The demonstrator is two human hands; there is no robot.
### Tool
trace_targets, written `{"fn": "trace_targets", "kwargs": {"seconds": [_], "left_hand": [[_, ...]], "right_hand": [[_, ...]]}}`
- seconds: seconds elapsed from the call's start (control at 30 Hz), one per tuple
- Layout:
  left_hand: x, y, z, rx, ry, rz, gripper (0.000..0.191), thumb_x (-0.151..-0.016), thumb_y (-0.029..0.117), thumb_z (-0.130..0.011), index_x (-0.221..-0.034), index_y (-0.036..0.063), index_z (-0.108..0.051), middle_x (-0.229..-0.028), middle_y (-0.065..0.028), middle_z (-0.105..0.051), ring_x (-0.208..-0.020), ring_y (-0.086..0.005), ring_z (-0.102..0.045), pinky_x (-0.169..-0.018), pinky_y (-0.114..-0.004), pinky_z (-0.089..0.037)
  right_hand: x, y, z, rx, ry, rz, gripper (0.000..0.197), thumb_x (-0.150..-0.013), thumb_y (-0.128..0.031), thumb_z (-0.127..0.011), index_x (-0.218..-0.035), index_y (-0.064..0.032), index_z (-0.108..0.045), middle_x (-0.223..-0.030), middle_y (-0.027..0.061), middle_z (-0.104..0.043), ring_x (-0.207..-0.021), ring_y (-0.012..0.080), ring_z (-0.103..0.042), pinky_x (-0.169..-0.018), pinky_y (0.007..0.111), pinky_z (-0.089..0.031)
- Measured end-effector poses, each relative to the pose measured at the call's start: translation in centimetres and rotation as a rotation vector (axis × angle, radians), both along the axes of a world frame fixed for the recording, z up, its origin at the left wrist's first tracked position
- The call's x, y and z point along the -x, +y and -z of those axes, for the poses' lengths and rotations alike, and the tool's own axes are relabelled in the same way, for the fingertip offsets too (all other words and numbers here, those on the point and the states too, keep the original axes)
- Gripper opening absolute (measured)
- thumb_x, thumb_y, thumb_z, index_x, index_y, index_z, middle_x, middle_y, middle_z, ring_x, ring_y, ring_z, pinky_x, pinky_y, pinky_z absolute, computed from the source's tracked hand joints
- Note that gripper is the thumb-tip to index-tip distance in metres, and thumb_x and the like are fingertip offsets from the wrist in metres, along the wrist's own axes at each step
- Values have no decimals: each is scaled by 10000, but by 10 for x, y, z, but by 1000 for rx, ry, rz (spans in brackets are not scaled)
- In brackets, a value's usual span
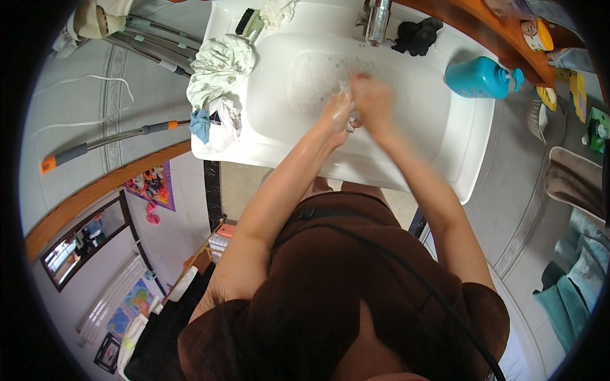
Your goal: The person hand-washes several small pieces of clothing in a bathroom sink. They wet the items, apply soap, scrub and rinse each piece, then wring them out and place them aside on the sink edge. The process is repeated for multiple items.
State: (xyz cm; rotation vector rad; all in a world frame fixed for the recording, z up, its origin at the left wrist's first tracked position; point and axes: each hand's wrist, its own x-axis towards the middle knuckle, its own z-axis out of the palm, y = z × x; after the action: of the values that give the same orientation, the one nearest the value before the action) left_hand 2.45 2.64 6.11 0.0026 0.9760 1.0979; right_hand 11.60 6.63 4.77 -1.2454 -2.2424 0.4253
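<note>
My left hand (336,113) and my right hand (375,101) are pressed together over the white washbasin (429,119). Between them is a small wet white cloth (351,123), mostly hidden by my fingers. Both hands grip it, and my left hand looks wet and soapy. Motion blurs my right hand. Shallow water with suds (317,71) lies in the basin below. Beyond my hands stands the chrome faucet (379,24).
On the basin's left rim lie a pale green patterned cloth (223,66), a white garment (228,125) and a blue cloth (199,126). A scrub brush (250,24), cream cloth (277,13) and black cloth (417,36) lie along the back. A turquoise pump bottle (479,78) lies on the right rim.
</note>
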Motion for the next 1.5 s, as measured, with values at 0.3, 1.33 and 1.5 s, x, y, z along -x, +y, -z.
{"fn": "trace_targets", "kwargs": {"seconds": [0.3, 1.33, 1.5], "left_hand": [[15, 2, -21, -63, 164, -7, 379, -916, 419, -427, -896, 49, -504, -775, -20, -485, -646, -93, -447, -466, -200, -348], [-4, 6, -39, -45, 309, 55, 378, -882, 463, -472, -831, 89, -490, -638, -9, -477, -492, -91, -419, -408, -223, -320], [9, 6, -32, -100, 317, -57, 340, -877, 424, -509, -826, 87, -509, -650, -5, -473, -520, -87, -433, -419, -212, -340]], "right_hand": [[-39, 25, -27, 1172, 603, -46, 219, -802, -262, -637, -836, -55, -572, -782, 34, -555, -701, 127, -518, -623, 261, -430], [-17, 22, -5, 216, 462, 91, 258, -832, -243, -573, -663, -54, -525, -594, 78, -540, -483, 205, -509, -464, 319, -392], [-32, 19, -39, 977, 789, 46, 177, -811, -235, -605, -760, -71, -563, -709, -25, -504, -636, 73, -475, -568, 211, -380]]}}
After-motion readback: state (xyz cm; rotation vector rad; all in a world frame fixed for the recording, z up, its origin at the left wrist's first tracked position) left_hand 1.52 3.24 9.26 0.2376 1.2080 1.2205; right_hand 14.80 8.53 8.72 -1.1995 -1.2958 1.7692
